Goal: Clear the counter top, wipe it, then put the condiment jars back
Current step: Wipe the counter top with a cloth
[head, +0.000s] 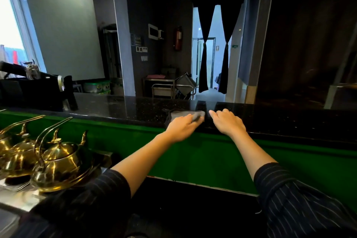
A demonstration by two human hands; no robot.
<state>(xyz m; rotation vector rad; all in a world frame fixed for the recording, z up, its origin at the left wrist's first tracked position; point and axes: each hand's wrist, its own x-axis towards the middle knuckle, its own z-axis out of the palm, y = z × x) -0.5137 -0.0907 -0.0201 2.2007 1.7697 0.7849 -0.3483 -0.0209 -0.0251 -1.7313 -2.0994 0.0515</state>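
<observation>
**Black speckled bench, one cloth by the near edge**

We log a glossy black, speckled bench (pixel 119 106) running left to right. A grey cloth (pixel 178 115) lies flat on it near the front edge, about mid-span. At far left a dark boxy holder (pixel 32 91) stands on it, its contents too dim to tell. Lower left, a steel ledge (pixel 17 202) carries brass kettles (pixel 58 160).

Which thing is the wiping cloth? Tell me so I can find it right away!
Look for the long shiny black counter above the green panel. Near the middle of the view, at its front edge, a flat grey cloth lies under the left hand. It is the only soft, pale thing on the dark top; the right hand beside it holds nothing.
</observation>
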